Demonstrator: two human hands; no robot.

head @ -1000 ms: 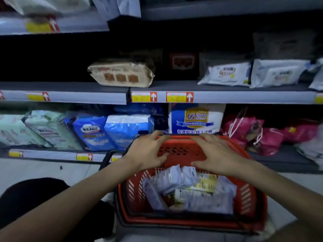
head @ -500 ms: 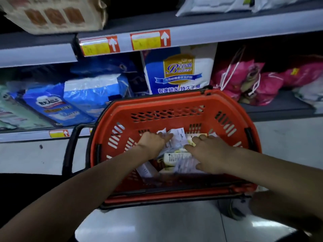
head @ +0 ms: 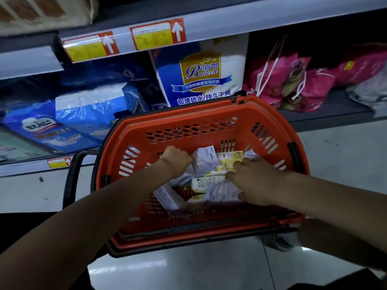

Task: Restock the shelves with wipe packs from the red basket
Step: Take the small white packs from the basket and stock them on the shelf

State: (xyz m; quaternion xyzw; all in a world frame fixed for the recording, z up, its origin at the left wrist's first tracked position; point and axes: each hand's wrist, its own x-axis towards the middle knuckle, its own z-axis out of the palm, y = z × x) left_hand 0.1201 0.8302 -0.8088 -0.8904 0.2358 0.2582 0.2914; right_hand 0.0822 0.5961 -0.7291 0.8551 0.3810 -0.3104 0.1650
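Picking step: left hand [head: 176, 159] grips pale crinkly wipe pack [head: 204, 160] in red slotted plastic basket [head: 188, 120]; right hand [head: 254, 182], hold unclear (it covers other packs). Next, probably: lift clear, shelfward.

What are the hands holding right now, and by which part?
The left hand grips a pale wipe pack by its left end. The right hand lies on other packs; a grip cannot be told.

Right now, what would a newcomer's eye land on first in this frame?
The red basket fills the centre, in front of the low shelf. Both hands are in it: the left hand grips a white wipe pack, the right hand lies on the pile. Behind stands a blue-and-white Baileen bag.
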